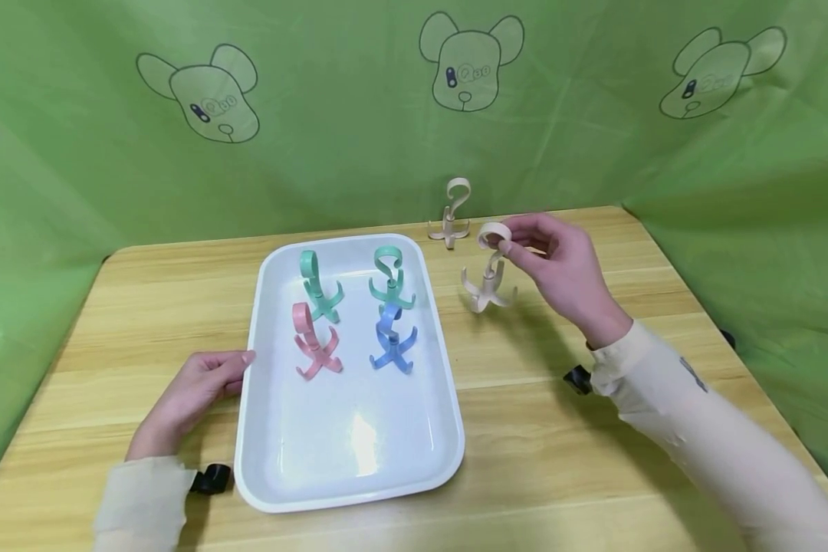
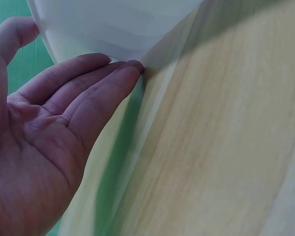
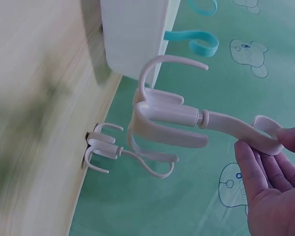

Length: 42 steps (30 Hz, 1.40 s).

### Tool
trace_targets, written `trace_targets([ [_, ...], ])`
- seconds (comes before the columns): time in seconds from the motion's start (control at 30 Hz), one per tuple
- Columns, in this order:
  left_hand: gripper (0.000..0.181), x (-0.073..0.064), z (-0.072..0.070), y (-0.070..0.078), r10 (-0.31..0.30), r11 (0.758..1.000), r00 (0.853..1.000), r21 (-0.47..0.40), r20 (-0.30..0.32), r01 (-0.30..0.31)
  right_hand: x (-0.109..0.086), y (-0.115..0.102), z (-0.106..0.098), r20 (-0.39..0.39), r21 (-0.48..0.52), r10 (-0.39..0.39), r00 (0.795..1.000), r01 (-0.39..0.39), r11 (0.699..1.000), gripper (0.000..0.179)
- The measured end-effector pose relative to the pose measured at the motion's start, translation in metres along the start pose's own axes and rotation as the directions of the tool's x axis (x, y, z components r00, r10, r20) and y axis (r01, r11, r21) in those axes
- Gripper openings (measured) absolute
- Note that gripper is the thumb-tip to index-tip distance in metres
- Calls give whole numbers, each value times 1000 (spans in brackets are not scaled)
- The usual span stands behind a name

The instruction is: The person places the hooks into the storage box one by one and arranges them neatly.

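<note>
In the head view, my right hand point(image 1: 559, 268) pinches the top loop of a beige four-pronged hanging hook point(image 1: 488, 285) between thumb and fingers. The hook hangs upright over the table, right of the white tray point(image 1: 297, 452), and its prongs point(image 3: 167, 128) point upward around the stem. My left hand point(image 1: 203, 383) holds the tray's left edge, thumb on the rim and fingers against the outer wall point(image 2: 118, 29). Inside the tray stand two green hooks point(image 1: 324, 299) at the back, a pink hook point(image 1: 317, 354) and a blue hook point(image 1: 393, 354) before them.
Another beige hook point(image 1: 449, 226) stands on the wooden table point(image 1: 524, 460) near its back edge, behind the held one. A green curtain point(image 1: 345, 153) with printed bear heads hangs behind and beside the table. Black wrist cameras point(image 1: 214, 479) sit below each hand.
</note>
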<state>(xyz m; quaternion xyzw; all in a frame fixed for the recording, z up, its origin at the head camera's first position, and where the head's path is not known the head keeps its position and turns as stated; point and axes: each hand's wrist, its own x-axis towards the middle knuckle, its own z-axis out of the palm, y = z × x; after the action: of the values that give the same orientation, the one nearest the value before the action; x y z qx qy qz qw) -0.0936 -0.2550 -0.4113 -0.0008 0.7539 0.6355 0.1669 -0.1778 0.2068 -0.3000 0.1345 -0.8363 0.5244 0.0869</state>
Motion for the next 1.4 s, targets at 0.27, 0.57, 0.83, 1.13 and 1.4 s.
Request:
trace_targets([
  [0.27, 52, 3, 1, -1, -2, 1000, 1000, -6, -2, 2, -11, -6, 2, 31, 100, -59, 998, 55, 993, 22],
  [0.57, 50, -1, 3, 1, 7, 1000, 1000, -30, -1, -7, -25, -19, 9, 115, 178, -120, 986, 99, 979, 19],
  [0.83, 49, -1, 3, 1, 11, 999, 1000, -41, -4, -11, -40, -37, 15, 175, 256, -146, 974, 98, 962, 19],
  [1.13, 50, -2, 2, 2, 6, 999, 1000, -36, -6, -6, -47, -44, 20, 206, 247, -165, 965, 112, 963, 21],
  [1.4, 49, -1, 2, 2, 8, 999, 1000, -38, -5, -9, -54, -52, 24, 243, 216, -219, 945, 167, 962, 22],
])
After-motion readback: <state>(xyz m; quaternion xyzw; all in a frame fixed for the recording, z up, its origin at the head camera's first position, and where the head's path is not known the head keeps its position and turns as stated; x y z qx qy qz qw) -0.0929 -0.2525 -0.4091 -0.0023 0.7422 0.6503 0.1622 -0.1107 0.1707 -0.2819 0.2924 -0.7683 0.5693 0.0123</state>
